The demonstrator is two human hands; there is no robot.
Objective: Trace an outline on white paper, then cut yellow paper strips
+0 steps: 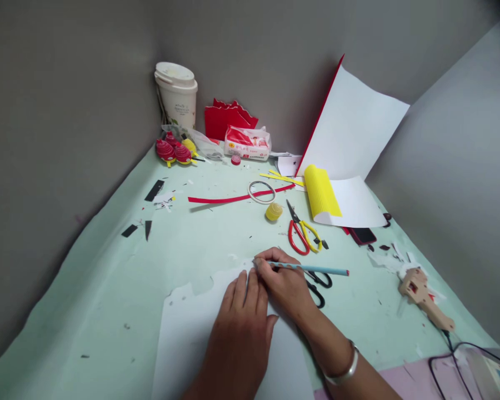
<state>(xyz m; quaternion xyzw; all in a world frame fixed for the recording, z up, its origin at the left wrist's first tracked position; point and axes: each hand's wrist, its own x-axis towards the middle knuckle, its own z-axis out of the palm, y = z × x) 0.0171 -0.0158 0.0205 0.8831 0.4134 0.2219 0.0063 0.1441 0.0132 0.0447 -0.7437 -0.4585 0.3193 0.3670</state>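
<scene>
My right hand (281,280) grips a light blue pencil (312,269), its tip near the top edge of a white sheet of paper (183,339). The sheet's upper edge is cut unevenly. Flat on that sheet, fingers stretched forward, lies my left hand (244,316), close beside the right one. Black-handled scissors (318,289) lie partly hidden behind my right hand. Farther off are scissors with one red and one yellow handle (302,233). A small yellow coil (274,211) sits near them.
A tape ring (261,192) lies over a red strip (220,200). Yellow corrugated paper (321,194) curls at right beside a tall white sheet (352,122). A hot glue gun (427,300) with a cord lies right. A lidded cup (177,94) and tissue pack (248,143) stand behind.
</scene>
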